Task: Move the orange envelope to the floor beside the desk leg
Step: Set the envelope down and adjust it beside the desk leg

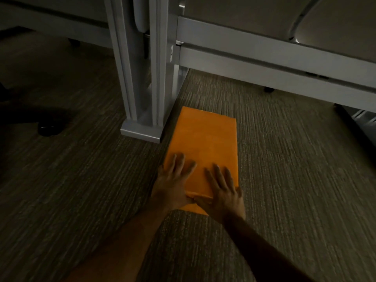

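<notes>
Orange envelope [203, 147] flat on grey carpet [295, 159], just right of the grey desk leg [142, 78], far corner beside its foot plate [140, 132]. Left hand [173, 184] and right hand [222, 192] spread flat, palms down on the envelope's near end, thumbs nearly meeting.

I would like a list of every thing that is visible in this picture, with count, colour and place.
orange envelope: one, orange, flat on the carpet right of the desk leg's base
desk leg: one, light grey, upright, centre left
desk rail: one, light grey, upper right
chair base: one, black, left, on the carpet
carpet: one, grey-brown, striped
left hand: one, flat on the envelope's near left part
right hand: one, flat on its near right part
</notes>
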Available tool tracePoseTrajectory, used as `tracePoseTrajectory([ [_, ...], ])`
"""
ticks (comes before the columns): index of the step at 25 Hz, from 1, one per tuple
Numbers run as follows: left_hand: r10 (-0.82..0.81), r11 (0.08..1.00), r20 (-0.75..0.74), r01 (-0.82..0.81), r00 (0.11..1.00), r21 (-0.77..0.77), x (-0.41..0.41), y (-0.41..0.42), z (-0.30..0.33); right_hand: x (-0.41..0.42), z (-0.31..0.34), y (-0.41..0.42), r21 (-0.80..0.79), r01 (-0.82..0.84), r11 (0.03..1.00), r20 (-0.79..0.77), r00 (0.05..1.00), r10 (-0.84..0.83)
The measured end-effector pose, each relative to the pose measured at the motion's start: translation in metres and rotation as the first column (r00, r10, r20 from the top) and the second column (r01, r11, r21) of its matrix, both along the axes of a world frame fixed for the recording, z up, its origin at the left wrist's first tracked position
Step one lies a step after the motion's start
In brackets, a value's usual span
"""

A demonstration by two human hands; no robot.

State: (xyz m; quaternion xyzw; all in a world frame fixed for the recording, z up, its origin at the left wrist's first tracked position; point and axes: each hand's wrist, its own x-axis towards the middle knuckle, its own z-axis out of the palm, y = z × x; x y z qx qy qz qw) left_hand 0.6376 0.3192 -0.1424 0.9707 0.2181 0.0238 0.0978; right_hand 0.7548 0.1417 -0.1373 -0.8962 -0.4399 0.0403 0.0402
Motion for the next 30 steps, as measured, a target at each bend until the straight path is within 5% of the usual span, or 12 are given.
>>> tracePoseTrajectory([
  [7, 0.078, 0.963, -0.008, -0.078, 0.997, -0.259, -0.002, 0.004, 0.015, -0.002, 0.01, 0.0, 0.074, 0.037, 0.997, -0.069, 0.997, -0.031],
  [10, 0.246, 0.894, 0.021, -0.219, 0.969, -0.391, -0.01, -0.002, 0.016, 0.0, 0.012, -0.001, 0.255, 0.256, 0.932, -0.242, 0.95, -0.195],
  [13, 0.544, 0.663, 0.15, -0.313, 0.825, -0.68, -0.027, -0.009, -0.002, 0.004, 0.014, 0.0, 0.275, 0.597, 0.753, -0.555, 0.739, -0.383],
  [16, 0.698, 0.485, 0.198, -0.25, 0.688, -0.838, -0.033, -0.016, -0.006, 0.008, 0.013, 0.0, 0.206, 0.631, 0.748, -0.644, 0.663, -0.382],
  [21, 0.671, 0.466, 0.18, -0.221, 0.719, -0.857, -0.032, -0.022, 0.004, 0.013, 0.019, -0.006, 0.15, 0.558, 0.816, -0.578, 0.719, -0.385],
  [30, 0.599, 0.465, 0.172, -0.165, 0.782, -0.87, -0.03, -0.008, 0.009, 0.015, 0.025, 0.0, 0.136, 0.577, 0.805, -0.659, 0.66, -0.362],
])
